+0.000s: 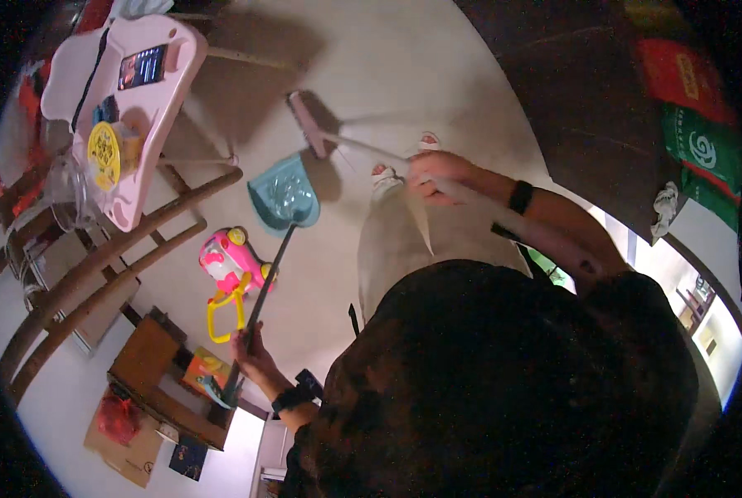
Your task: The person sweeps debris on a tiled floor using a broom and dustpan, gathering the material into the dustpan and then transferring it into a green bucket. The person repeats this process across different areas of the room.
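My left hand (256,356) grips the dark handle of a long-handled dustpan (313,208). Its teal pan rests on the pale floor, its mouth turned toward the broom. In my right hand (440,174) is the light handle of a broom (307,123). The broom's pink head lies on the floor just beyond the dustpan, apart from it. Shiny bits or reflections show inside the pan; which of these I cannot tell. Both my feet, in open sandals (386,177), stand to the right of the dustpan.
A pink and white toy vehicle (229,258) with a yellow handle sits beside the dustpan handle. To the left, a pink tray (172,81) holds a phone and a yellow-lidded tub (106,155). Curved wooden rails (116,252) stand below it. Dark furniture (576,93) lines the right.
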`<state>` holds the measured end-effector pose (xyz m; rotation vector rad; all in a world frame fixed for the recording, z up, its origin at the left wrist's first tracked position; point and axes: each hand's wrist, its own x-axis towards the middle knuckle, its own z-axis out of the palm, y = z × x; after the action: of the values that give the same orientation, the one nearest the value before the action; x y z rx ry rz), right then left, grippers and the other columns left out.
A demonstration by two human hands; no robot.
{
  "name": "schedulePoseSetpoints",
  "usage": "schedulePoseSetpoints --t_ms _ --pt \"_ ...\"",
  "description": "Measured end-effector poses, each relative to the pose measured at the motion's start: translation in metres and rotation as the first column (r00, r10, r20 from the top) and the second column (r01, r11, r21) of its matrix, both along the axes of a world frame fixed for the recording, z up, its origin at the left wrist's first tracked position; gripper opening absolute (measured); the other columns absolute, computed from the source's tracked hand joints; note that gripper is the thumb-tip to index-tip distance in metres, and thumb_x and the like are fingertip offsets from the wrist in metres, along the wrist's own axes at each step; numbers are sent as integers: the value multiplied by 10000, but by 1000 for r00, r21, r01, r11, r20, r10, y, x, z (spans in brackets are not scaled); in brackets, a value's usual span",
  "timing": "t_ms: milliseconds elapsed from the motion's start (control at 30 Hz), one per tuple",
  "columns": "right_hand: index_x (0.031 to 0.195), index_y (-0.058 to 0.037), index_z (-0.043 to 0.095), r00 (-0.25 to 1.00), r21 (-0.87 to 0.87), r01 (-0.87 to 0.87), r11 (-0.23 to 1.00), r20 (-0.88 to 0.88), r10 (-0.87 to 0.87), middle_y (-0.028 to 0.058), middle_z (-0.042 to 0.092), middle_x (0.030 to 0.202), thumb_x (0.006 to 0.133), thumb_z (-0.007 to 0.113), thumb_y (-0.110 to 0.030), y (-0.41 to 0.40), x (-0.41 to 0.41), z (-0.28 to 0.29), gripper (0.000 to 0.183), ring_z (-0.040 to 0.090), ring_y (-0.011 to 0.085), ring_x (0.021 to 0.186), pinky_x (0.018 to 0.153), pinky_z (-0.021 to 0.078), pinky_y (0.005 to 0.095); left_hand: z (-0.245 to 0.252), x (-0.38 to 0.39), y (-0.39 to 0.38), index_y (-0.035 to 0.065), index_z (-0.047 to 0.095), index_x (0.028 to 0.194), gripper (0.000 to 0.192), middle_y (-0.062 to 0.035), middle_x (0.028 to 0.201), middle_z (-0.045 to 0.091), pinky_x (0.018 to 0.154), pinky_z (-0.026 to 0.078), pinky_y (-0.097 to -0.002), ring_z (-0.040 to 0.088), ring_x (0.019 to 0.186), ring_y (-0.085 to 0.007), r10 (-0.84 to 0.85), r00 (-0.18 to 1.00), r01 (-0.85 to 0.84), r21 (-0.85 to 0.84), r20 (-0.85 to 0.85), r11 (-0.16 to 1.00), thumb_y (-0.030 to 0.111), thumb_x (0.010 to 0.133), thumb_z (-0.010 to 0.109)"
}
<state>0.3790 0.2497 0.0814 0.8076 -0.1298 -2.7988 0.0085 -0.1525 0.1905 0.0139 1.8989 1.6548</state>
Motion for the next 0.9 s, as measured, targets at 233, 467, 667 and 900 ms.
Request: schedulePoseSetpoints --t_ms 233,467,667,900 --pt "1022 -9 505 972 338 177 924 87 -218 1 403 638 781 486 -12 14 -14 -50 241 357 63 488 420 299 213 26 27 26 23 600 864 216 -91 831 616 828 508 -431 607 828 -273 57 997 -56 30 -49 998 238 852 575" --pt "900 10 496 782 665 530 526 -143 -607 30 406 647 783 514 29 70 86 -59 121 390 92 526 433 338 213 -2 0 9 34 594 864 238 -84 812 604 861 477 -429 594 816 -267 -1 994 -15 -151 -107 988 268 866 553" --pt "921 -1 543 652 580 556 595 139 -745 22 418 640 788 578 -20 100 181 -22 139 418 89 558 460 385 221 -15 25 80 26 578 860 274 -73 820 567 849 479 -422 578 845 -250 -285 940 232 -265 -185 936 298 866 551" --pt "836 -33 543 663 484 654 581 1 -748 51 480 747 758 593 -54 78 222 -13 96 502 101 635 523 425 228 -42 28 128 30 584 908 224 -64 810 624 805 499 -370 614 763 -222 -101 980 97 29 172 995 243 860 533"
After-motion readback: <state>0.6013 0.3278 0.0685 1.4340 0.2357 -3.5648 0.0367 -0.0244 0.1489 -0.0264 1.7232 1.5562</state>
